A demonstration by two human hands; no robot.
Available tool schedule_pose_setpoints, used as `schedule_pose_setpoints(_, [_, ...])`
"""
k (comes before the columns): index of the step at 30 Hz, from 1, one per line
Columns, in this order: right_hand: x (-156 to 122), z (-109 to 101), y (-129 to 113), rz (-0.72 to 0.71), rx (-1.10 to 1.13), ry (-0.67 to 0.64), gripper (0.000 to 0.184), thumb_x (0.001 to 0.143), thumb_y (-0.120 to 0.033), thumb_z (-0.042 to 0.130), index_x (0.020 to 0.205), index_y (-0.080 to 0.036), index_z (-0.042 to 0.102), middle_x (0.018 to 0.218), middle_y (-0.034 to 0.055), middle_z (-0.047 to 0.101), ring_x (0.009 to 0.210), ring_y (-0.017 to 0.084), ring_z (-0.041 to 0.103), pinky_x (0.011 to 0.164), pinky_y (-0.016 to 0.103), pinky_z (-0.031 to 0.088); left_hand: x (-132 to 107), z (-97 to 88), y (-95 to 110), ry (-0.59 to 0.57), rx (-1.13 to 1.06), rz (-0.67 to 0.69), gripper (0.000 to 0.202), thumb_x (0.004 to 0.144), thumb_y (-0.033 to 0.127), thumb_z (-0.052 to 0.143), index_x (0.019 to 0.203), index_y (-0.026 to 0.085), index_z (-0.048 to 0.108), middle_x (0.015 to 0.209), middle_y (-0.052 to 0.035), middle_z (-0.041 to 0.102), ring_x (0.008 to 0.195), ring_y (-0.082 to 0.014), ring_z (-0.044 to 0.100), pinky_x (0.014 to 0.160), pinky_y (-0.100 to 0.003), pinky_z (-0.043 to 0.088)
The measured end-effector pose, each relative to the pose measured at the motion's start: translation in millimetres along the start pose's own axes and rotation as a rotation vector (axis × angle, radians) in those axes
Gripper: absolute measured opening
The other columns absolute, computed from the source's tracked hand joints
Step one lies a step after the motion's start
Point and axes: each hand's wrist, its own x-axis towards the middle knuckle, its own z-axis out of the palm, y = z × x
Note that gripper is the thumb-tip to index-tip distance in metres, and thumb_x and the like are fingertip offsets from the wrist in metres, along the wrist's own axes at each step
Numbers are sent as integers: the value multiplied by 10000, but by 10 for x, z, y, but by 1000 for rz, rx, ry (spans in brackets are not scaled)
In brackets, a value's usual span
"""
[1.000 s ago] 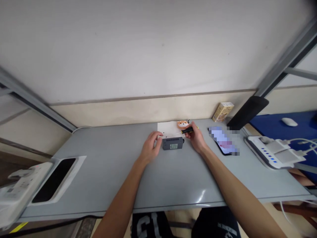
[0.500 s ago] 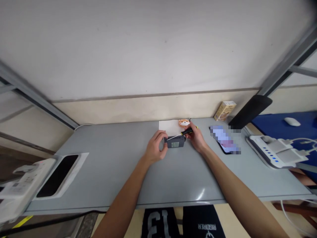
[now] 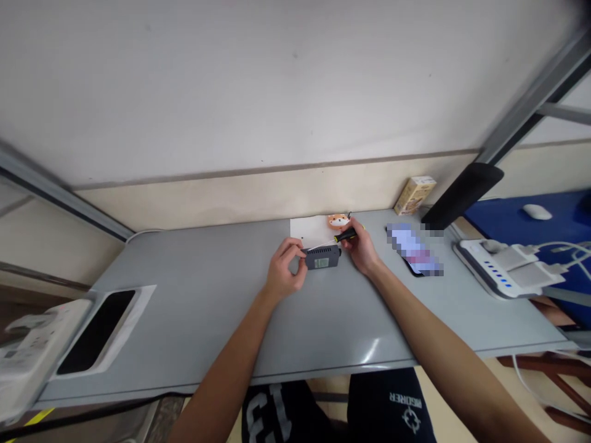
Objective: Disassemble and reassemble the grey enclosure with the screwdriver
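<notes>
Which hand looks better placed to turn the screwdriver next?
Probably the right hand: it holds the screwdriver by its handle, shaft angled toward the left end of the vented dark gray box. The left hand is at that end, seemingly steadying the box.

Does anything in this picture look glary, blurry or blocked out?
In the head view, a bright streak of glare lies near the front edge of the glossy grey tabletop; the pale label on the dark grey slotted box is too soft to read in the head view; and in the head view, blocky pixelation covers much of the black-edged phone at right.
</notes>
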Motion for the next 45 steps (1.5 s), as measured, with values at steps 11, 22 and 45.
schedule_pose_setpoints(11, [-18,6,94,-147,-347,-159,487,868,-729,570,939,-253,644,753,-7,651,631,153,517,603,291,402,-16,-112,-61,-8,114,110,190,796,111,560,885,214,692,927,-72,650,801,-189,628,719,-358,536])
schedule_pose_setpoints(22, [29,3,118,-141,-285,-15,517,867,-735,564,926,-232,666,716,-3,631,638,151,525,580,278,396,26,-116,-31,-1,-4,43,181,866,129,518,844,196,686,898,-75,642,787,-184,619,701,-341,516])
schedule_pose_setpoints(45, [138,-359,-132,-15,264,118,396,805,-545,669,642,-223,504,510,-48,453,376,60,231,377,260,182,21,214,105,-114,338,80,148,999,272,582,1066,271,715,1159,-46,733,1051,-207,672,1026,-426,334])
